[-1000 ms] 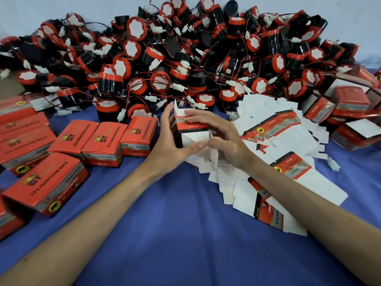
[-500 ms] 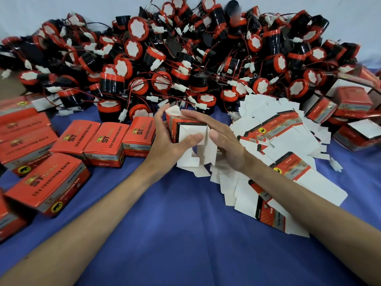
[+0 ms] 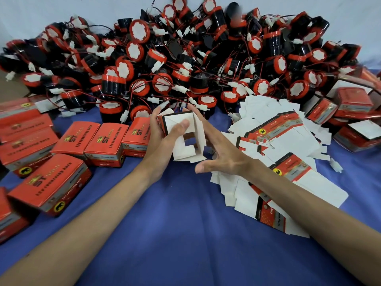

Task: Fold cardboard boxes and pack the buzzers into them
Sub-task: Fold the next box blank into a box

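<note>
Head view: several closed boxes (image 3: 76, 139) lie on the table (image 3: 185, 234) at left, a large heap of buzzers (image 3: 185, 65) sits loose behind, and many flat blanks (image 3: 288, 139) lie at right; judged early, most packing left. One half-folded box (image 3: 179, 121) is held above table centre, lower flaps hanging open, no buzzer seen inside. Left hand (image 3: 158, 141) grips it, fingers curled behind, thumb pressing a white flap. Right hand (image 3: 222, 155) is spread, fingers straight along the box's right side, holding nothing

Half-folded box (image 3: 176, 118), white flaps open, black-red buzzers (image 3: 185, 58) heaped behind
</note>
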